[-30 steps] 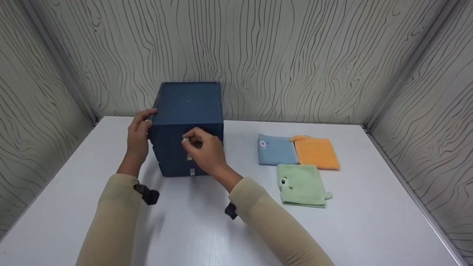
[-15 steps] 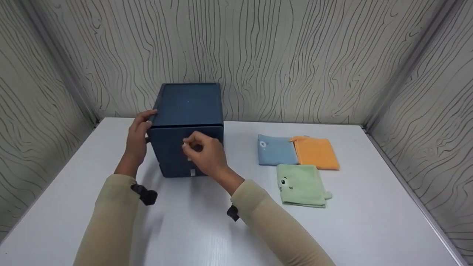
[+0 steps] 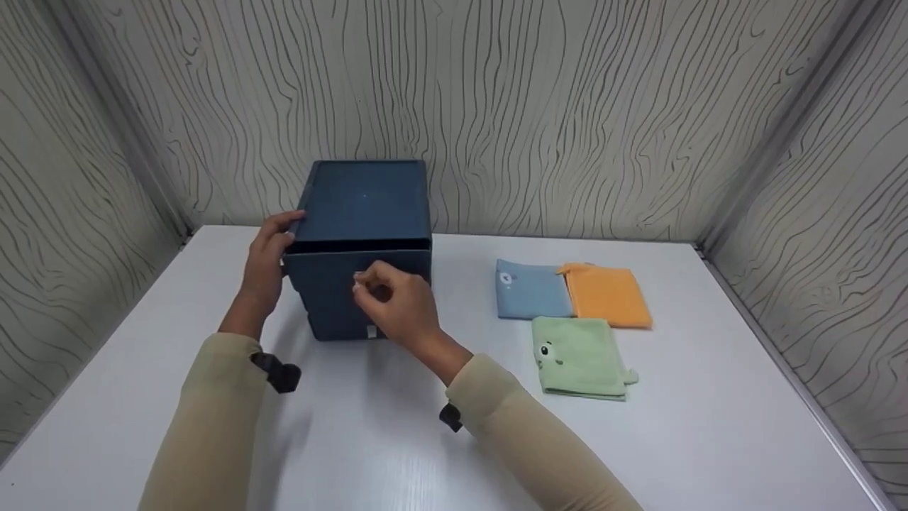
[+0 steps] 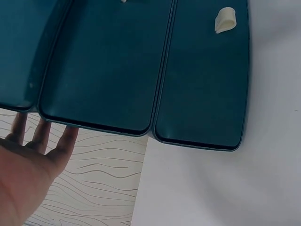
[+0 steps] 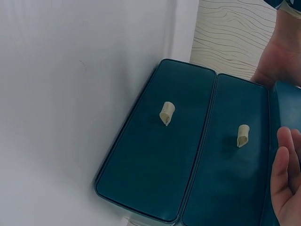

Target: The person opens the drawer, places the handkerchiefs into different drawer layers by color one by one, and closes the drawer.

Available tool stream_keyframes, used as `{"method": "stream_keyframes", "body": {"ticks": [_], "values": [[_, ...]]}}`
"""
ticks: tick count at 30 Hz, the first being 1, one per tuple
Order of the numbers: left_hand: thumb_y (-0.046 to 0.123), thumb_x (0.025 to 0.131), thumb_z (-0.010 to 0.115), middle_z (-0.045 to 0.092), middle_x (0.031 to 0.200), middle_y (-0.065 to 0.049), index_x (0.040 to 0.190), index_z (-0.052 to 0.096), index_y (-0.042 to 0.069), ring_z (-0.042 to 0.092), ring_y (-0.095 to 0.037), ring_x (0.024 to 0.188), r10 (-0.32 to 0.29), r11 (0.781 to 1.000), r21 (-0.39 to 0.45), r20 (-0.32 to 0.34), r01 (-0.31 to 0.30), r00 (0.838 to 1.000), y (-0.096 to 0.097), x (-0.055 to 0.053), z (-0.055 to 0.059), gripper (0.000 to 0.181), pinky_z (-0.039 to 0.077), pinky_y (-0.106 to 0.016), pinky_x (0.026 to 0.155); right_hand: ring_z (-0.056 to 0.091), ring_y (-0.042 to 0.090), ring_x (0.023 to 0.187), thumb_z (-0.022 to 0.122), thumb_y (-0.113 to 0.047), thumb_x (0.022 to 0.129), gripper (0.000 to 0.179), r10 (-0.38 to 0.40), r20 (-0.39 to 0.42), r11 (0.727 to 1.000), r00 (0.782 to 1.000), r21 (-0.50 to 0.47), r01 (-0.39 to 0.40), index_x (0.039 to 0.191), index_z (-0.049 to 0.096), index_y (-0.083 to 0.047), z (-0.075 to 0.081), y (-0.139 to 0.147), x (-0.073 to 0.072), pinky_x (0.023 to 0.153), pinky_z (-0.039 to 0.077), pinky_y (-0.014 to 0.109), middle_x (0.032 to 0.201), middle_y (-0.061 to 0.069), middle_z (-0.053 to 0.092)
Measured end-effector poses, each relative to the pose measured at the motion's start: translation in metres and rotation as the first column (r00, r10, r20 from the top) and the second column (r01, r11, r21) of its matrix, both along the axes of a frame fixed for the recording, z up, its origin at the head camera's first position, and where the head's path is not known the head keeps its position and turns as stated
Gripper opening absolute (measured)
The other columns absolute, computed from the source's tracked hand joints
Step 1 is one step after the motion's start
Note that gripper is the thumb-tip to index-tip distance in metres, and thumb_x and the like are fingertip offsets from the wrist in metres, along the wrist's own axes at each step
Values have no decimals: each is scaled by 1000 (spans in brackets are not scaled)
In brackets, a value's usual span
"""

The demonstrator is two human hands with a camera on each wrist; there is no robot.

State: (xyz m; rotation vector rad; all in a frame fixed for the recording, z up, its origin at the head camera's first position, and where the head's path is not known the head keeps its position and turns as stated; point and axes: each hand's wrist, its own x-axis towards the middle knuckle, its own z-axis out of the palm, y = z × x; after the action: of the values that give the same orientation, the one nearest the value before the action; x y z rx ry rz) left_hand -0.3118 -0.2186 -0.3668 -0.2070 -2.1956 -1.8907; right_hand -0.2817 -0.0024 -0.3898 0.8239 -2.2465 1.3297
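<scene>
A dark blue drawer box with three stacked drawers stands toward the back left of the table. Its top drawer sticks out a little, leaving a dark gap under the box's top. My right hand pinches the small pale pull tab on that drawer between thumb and forefinger. Against the box's left side rests my left hand, fingers fairly straight and one fingertip on the top edge. Cream loop tabs show on the middle drawer and the bottom drawer.
Right of the box lie a folded blue cloth, an orange cloth and a green cloth with an animal face. The white table is walled at the back and sides by wood-grain panels.
My right hand has moved slightly toward me and down, drawing the top drawer from closed to slightly out. The left hand has stayed at the box's side, and the cloths lie unmoved.
</scene>
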Motion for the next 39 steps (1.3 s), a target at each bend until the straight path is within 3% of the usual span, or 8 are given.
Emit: {"method": "stream_keyframes", "body": {"ticks": [12,18,26,39], "values": [[22,102,29,32,150,-7,145,39,16,35,-23,136,-84,996,17,51,83,995,-8,-2,1,45,29,-51,109,61,-3,69,62,-21,91,7,10,-57,1000,998,12,-9,90,69,-19,-3,2,11,62,49,15,95,-8,74],[20,102,27,33,150,-7,146,37,12,36,-18,131,-88,996,8,31,88,996,-10,-4,-1,46,23,-42,114,60,-6,68,62,-21,92,7,8,-46,1000,999,21,-7,90,69,-19,-3,3,18,62,48,13,95,-9,73],[20,102,28,31,152,-8,145,38,9,28,-21,140,-105,994,1,-21,105,994,-8,-3,-1,45,15,-42,118,60,-5,69,63,-20,91,6,6,-34,1000,999,22,-5,91,69,-18,-3,4,27,62,50,14,95,-9,73],[18,103,29,35,147,-7,144,37,6,37,-13,127,-95,995,28,-43,97,995,-7,-3,-2,44,22,-38,112,56,-6,63,63,-20,91,6,31,-60,999,998,19,-30,90,69,-18,-2,7,43,58,47,12,95,-9,74]]}}
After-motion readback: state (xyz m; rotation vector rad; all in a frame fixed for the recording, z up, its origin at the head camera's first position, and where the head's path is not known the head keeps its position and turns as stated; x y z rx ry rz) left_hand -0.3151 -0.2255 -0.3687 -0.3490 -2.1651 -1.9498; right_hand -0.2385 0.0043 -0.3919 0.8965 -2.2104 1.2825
